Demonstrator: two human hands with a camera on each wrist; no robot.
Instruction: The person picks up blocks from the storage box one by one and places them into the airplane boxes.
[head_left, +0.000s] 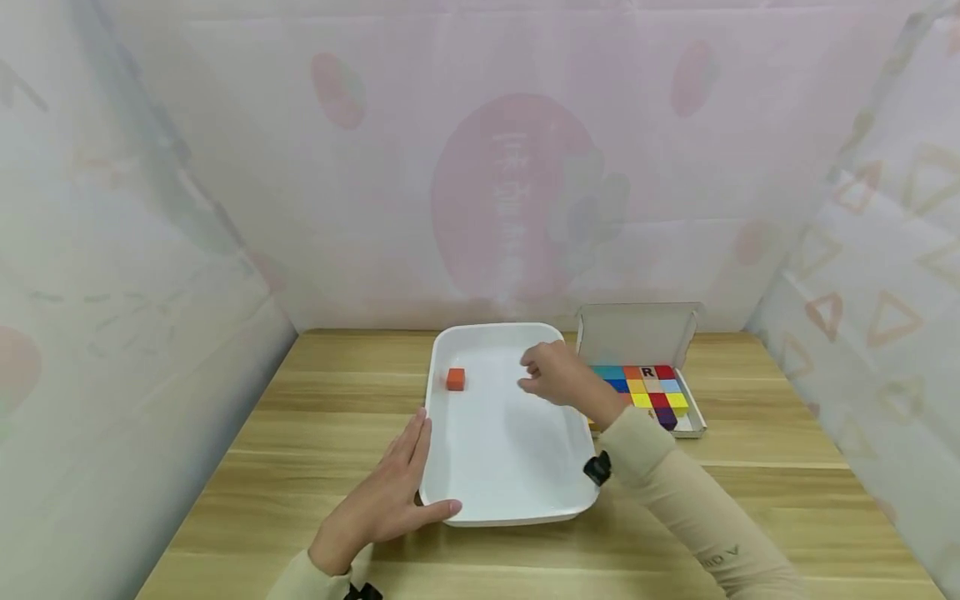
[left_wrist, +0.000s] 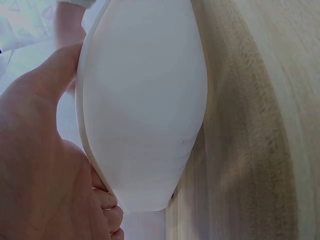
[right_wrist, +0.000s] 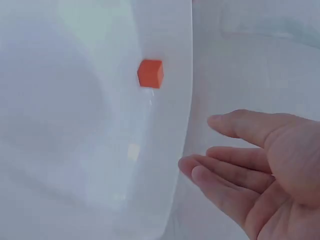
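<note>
A white rectangular tray [head_left: 442,492] lies on the wooden table, with one orange cube [head_left: 455,379] near its far left corner. My left hand [head_left: 390,492] rests flat against the tray's near left rim, thumb along the front edge; in the left wrist view the palm [left_wrist: 40,165] presses the tray's outer wall [left_wrist: 145,105]. My right hand [head_left: 551,375] hovers over the tray's far right part, fingers loosely extended and holding nothing. The right wrist view shows those fingers [right_wrist: 240,160] apart from the orange cube [right_wrist: 150,73].
An open cardboard box [head_left: 693,417] of several coloured cubes, one marked R, stands to the right of the tray with its lid raised. Pale patterned curtains enclose the table on three sides. Bare wood lies left of the tray and along the front.
</note>
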